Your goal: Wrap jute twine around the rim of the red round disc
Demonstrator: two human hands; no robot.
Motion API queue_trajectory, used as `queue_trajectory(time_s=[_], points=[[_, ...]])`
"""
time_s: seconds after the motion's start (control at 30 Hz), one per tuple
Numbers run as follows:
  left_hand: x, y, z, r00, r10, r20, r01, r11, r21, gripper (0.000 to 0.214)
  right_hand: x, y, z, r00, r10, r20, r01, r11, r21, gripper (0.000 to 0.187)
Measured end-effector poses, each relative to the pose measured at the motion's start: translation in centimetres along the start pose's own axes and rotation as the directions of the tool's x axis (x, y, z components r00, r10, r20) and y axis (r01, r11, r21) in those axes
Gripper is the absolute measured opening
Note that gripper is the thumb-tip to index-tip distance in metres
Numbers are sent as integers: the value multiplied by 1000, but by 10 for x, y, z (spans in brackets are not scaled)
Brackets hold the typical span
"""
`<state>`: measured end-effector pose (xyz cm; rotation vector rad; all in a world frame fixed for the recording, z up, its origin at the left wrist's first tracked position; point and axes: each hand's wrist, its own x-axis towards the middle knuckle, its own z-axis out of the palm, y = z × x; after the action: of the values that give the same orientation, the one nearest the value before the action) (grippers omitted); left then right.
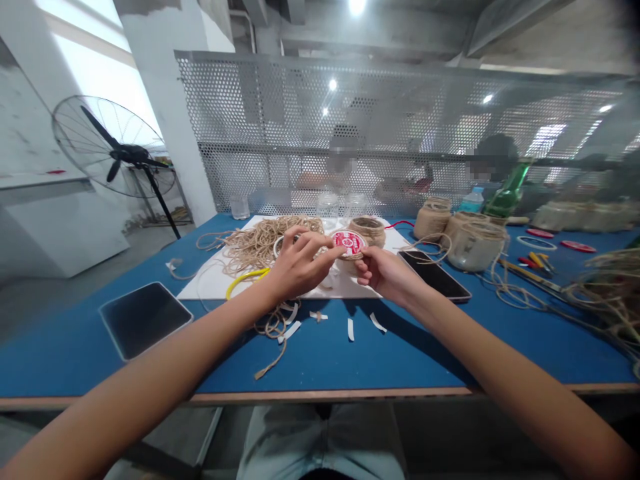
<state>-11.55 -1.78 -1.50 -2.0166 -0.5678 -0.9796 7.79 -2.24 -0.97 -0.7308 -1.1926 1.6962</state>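
Observation:
Above the white board [200, 288] my two hands meet at a round disc with a red-and-white label [349, 243]. My right hand [384, 270] pinches its lower right edge between thumb and fingers. At the left edge, my left hand [303, 263] has fingertips against the disc, its other fingers loosely bent; whether it also pinches something thin is hidden. Just behind the disc stands a twine-wrapped jar [369, 229]. A heap of loose twine [265, 241] lies left of my left hand, with a yellow loop-shaped handle [245, 277] at its front.
White strips [351, 329] lie scattered on the blue table [320, 367]. A dark tablet-like slab [146, 320] is at left, a black phone [440, 277] at right. Several wrapped jars [477, 247], a green bottle [507, 193] and tangled twine [607, 287] fill the right. A mesh screen [280, 133] stands behind.

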Motion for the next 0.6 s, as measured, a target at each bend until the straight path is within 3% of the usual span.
queue_trajectory(time_s=[0.17,0.4,0.6], points=[[1,-3,0,996,15,87,-12,1000,-26,26,1,-1,-1,1000,-2,-13,2,1000,2,18],[3,-2,-1,997,-29,65,30,999,-14,20,1,0,-2,1000,9,-21,-10,1000,-6,19],[0,-3,1,990,-33,136,35,999,-13,24,1,-1,-1,1000,-2,-28,2,1000,-17,21]])
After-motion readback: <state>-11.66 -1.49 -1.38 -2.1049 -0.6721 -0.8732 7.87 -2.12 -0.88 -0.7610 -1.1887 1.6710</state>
